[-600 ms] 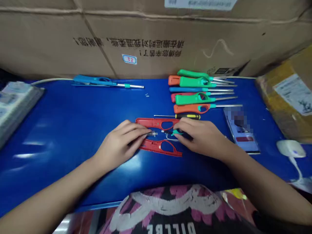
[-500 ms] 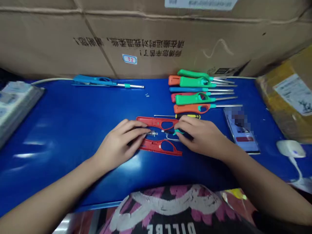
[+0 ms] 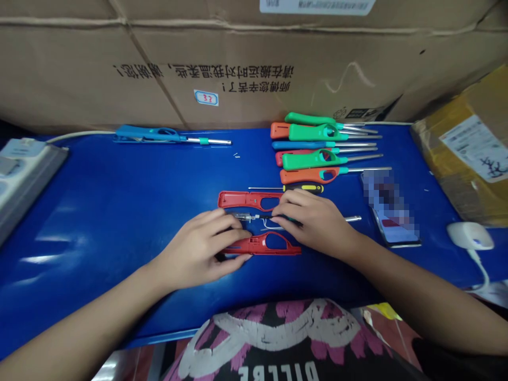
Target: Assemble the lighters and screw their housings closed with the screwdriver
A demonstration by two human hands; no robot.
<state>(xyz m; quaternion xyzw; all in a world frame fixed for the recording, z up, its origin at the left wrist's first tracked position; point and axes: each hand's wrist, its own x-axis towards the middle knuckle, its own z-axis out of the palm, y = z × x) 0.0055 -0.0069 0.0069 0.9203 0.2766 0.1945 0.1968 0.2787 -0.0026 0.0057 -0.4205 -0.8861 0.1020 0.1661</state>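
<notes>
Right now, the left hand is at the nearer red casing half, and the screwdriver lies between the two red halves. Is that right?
Not quite: the head view shows the screwdriver beyond the farther red half. The left hand is at the nearer red half.

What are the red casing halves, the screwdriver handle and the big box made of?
Red casing halves: probably plastic, satin finish, judging by moulded ridges. Screwdriver handle: maybe plastic or rubber; smooth, bright yellow on black. Big box: matte brown cardboard, apparently, from its creases.
</notes>
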